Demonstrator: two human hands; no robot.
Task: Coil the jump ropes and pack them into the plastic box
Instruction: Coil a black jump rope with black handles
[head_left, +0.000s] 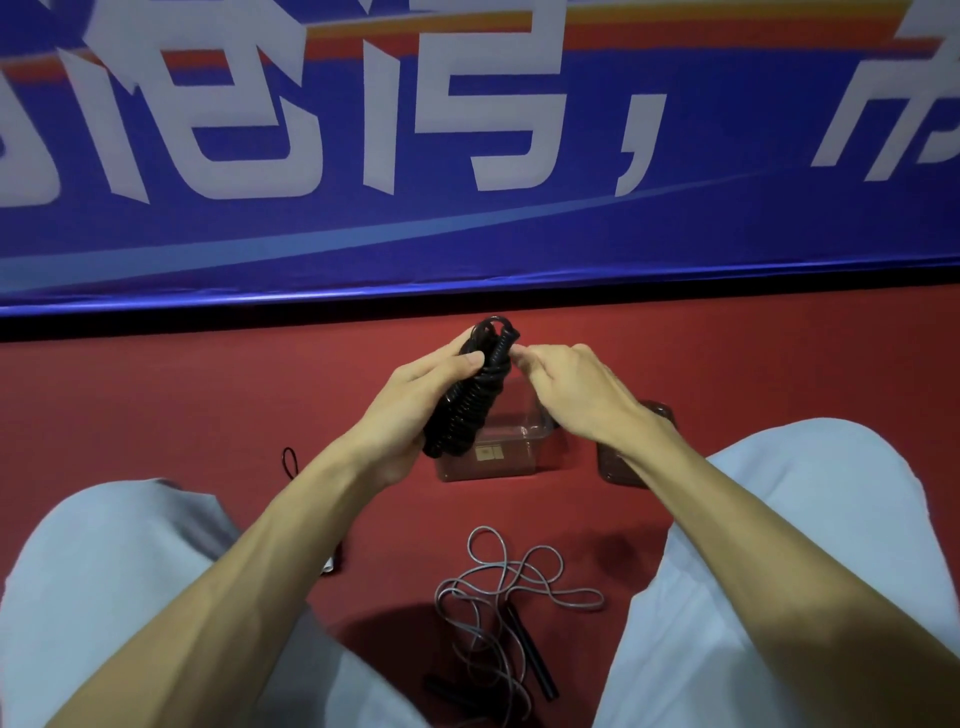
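Gripping the coiled black rope (464, 402), the left hand (410, 400) hovers over the box (511, 467) rim (right hand (569, 389) pinches rope top).

A coiled black rope (470, 400) is held near the clear plastic box (488, 470); a grey rope (522, 569) lies tangled.

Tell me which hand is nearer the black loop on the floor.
Left. The left hand, gripping the coiled rope, is right of the loop; the right hand is farther right.
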